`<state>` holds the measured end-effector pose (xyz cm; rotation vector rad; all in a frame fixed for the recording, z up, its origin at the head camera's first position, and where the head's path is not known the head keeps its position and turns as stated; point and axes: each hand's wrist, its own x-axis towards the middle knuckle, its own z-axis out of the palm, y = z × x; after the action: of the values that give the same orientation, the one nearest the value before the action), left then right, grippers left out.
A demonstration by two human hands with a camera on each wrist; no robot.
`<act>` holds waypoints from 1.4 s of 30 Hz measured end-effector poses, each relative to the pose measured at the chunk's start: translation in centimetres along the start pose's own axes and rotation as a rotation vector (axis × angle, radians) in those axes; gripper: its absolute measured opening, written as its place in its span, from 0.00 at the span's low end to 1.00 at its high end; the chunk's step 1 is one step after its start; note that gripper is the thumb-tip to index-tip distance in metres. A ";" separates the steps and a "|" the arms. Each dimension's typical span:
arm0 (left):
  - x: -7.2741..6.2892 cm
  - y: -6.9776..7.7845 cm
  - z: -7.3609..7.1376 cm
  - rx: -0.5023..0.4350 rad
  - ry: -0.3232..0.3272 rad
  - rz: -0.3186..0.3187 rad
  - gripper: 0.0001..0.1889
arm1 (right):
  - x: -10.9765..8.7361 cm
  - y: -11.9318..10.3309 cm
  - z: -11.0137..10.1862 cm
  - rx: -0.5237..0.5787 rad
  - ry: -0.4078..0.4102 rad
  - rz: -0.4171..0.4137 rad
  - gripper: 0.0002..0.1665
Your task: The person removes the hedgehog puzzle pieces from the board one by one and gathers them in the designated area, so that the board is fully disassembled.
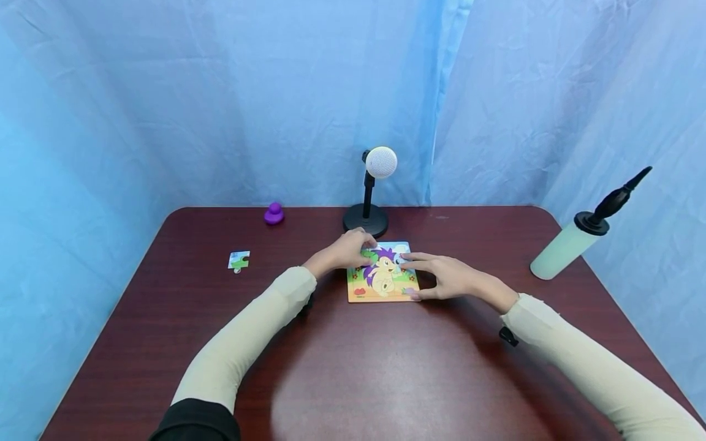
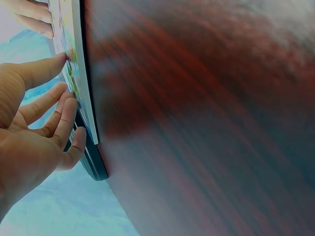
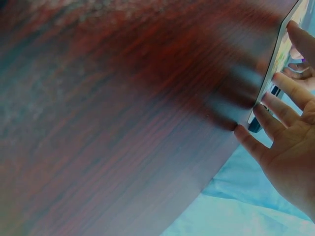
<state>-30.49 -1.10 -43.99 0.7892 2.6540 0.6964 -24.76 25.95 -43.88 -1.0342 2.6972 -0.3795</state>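
A colourful jigsaw puzzle board (image 1: 380, 278) with a purple-haired cartoon animal lies flat on the table. My left hand (image 1: 347, 248) reaches over its upper left part, thumb and fingertips at the picture around a green patch. In the left wrist view, the left thumb (image 2: 47, 70) meets the board's face; I cannot tell whether a piece is pinched. From the right side, my right hand (image 1: 449, 275) spreads its fingers (image 3: 290, 91) over the board's right edge, touching it. One loose puzzle piece (image 1: 239, 260), light blue and green, lies apart to the left.
Just behind the board stands a microphone (image 1: 381, 162) on a black round-based stand (image 1: 366, 219). A purple knob-like object (image 1: 274, 214) sits near the table's back edge. A pale green hand pump (image 1: 568, 248) with a black nozzle leans at the right. Blue curtains (image 1: 309, 104) surround the table (image 1: 386, 367).
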 end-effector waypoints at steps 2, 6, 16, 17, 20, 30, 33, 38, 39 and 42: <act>-0.1 0.0 -0.1 0.000 0.006 -0.009 0.23 | 0.1 -0.1 -0.1 -0.001 0.001 0.001 0.43; -0.2 0.1 -0.1 0.005 0.029 -0.023 0.23 | 0.2 -0.3 -0.2 -0.004 -0.001 0.005 0.43; -0.7 0.2 0.1 -0.037 0.081 0.001 0.24 | 0.0 -0.4 -0.4 -0.006 -0.002 0.009 0.42; -0.7 0.2 0.2 -0.034 0.078 0.001 0.24 | 0.0 -0.4 -0.4 -0.005 -0.002 0.010 0.42; -0.6 0.2 0.1 -0.026 0.061 -0.003 0.24 | 0.0 -0.4 -0.3 -0.002 -0.005 0.014 0.42; 0.0 0.3 -0.3 -0.016 0.025 0.003 0.23 | -0.1 0.0 -0.1 0.006 -0.002 0.011 0.43; 0.2 0.2 -0.3 -0.031 0.019 -0.006 0.23 | -0.1 0.0 0.0 0.013 -0.004 0.008 0.43; 0.2 -0.2 -0.3 -0.038 0.011 0.002 0.24 | 0.0 0.1 0.1 0.011 0.000 -0.009 0.42; 0.2 -0.2 -0.3 -0.036 0.009 0.006 0.24 | 0.0 0.2 0.1 0.011 0.002 -0.013 0.42; 0.2 -0.4 -0.3 -0.036 -0.001 0.010 0.24 | 0.1 0.2 0.1 0.006 0.007 -0.021 0.41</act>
<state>-30.94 -1.34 -43.96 0.7931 2.6311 0.7438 -24.91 26.00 -44.05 -1.0620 2.6918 -0.3949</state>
